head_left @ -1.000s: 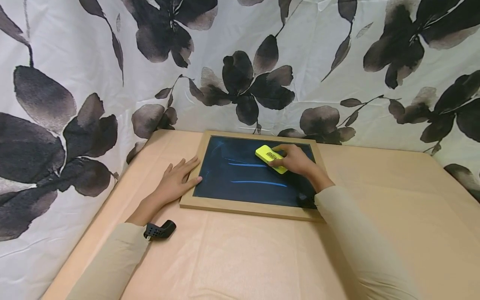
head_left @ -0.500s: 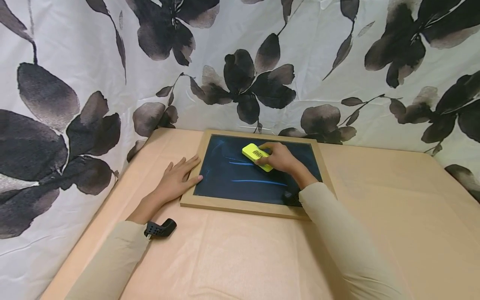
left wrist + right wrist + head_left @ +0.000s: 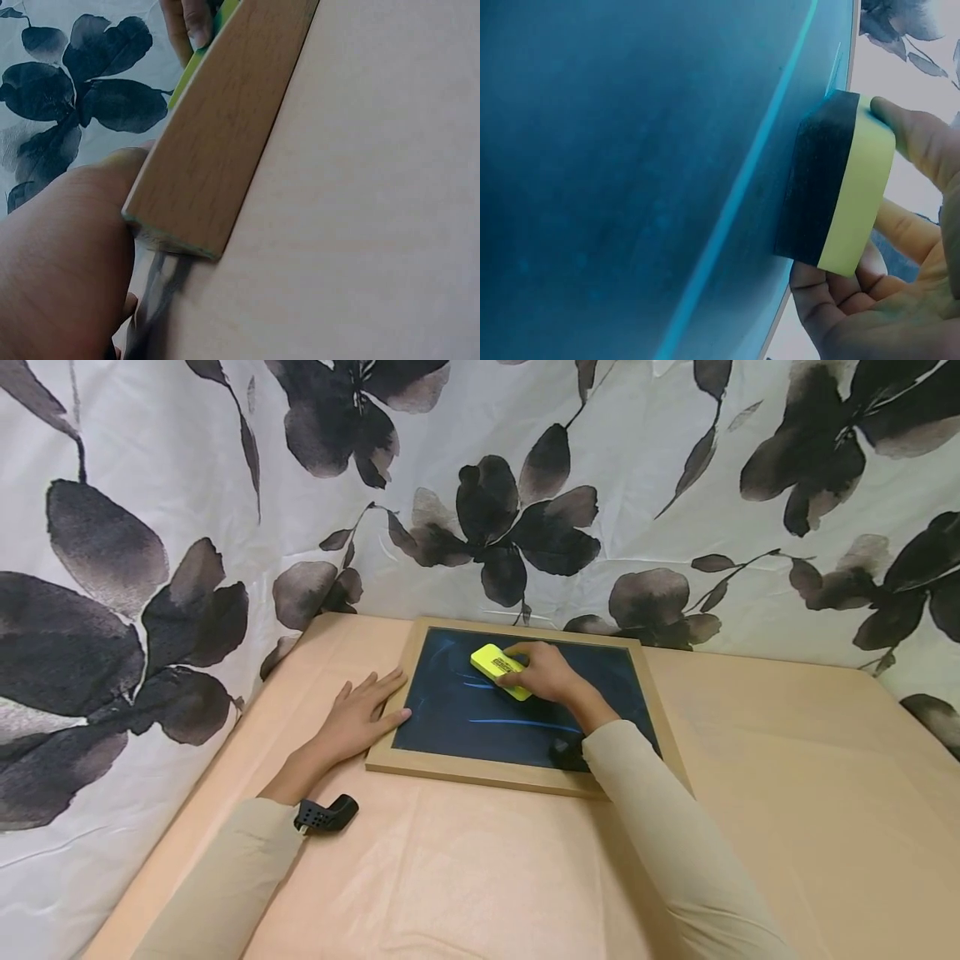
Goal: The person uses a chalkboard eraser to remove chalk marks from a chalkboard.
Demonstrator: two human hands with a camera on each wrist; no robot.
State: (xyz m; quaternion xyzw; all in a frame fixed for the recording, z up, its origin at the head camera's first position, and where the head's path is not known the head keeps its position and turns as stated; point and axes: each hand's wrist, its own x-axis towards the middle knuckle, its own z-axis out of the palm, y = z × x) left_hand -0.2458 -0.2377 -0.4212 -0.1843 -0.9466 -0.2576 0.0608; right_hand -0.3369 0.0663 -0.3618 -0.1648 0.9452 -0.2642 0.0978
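Observation:
A dark chalkboard [image 3: 450, 731] in a wooden frame [image 3: 487, 774] lies on the table. Two blue lines run across its surface, the upper one partly hidden. My right hand [image 3: 551, 672] grips a yellow eraser [image 3: 491, 660] between thumb and fingers. In the right wrist view the dark pad of the eraser [image 3: 817, 172] meets the board, beside a long blue line [image 3: 735, 195]. With fingers spread, my left hand [image 3: 356, 718] rests on the left side of the frame. The left wrist view has the frame's corner [image 3: 202, 150] close by the left hand [image 3: 67, 255].
A peach cloth [image 3: 480, 868] covers the table. Behind it hangs a white curtain with dark flowers [image 3: 495, 527], which also runs down the left side. A black device [image 3: 326, 814] sits on the left wrist.
My right hand has slid the eraser leftward along the upper blue line, and less of that line shows on its left side. My left hand stays on the frame.

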